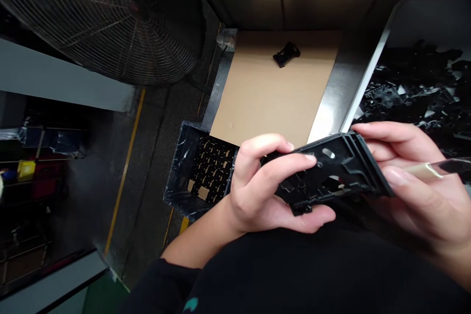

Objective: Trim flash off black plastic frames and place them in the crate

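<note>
A black plastic part point(331, 169) with slots and ribs is held up between both hands, close to my body. My left hand point(274, 184) grips its left end, two fingers across the face and the thumb below. At the right end, my right hand point(423, 181) has fingers on the upper corner and the thumb by the edge. A tool with a pale collar and a dark, shiny shaft point(434, 169) lies in my right hand too. Beyond the hands, a smaller black part point(286, 55) rests on a cardboard sheet point(272, 93).
At right, a white-rimmed bin point(368, 76) contains many black parts and clear scraps. Left of the cardboard is a plastic-lined crate point(176, 176) with rows of black parts. A large caged fan point(136, 10) stands upper left, near a socket box point(228, 38).
</note>
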The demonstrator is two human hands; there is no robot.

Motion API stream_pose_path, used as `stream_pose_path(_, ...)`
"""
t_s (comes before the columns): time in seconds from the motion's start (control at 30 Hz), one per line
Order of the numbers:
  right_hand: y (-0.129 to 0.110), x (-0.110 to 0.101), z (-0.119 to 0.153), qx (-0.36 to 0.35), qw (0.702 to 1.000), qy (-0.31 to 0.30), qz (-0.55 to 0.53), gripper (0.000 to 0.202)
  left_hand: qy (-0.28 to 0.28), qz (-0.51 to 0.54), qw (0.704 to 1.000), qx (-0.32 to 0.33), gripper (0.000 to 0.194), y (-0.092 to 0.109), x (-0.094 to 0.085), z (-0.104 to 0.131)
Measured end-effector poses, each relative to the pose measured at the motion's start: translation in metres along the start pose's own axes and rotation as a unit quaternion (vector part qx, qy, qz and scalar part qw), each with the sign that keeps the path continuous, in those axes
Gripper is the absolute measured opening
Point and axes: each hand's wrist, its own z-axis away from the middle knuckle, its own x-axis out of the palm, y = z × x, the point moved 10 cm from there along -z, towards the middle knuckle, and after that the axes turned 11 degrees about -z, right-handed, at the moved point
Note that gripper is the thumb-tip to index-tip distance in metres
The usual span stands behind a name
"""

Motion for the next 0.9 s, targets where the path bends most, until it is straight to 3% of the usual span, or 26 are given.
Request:
stream_pose_path(0.57, -0.006, 0.023, 0.000, -0.024, 0.998, -0.054, -0.027, 0.037, 0.116, 0.088, 0.989, 0.020, 0.060, -0.002, -0.018, 0.009)
stream_pose_path(0.9, 0.007, 0.025, -0.002, 0.002, 0.997, -0.043, -0.063, 0.038, 0.095, 0.017, 0.995, 0.018, 0.058, -0.003, -0.021, 0.012)
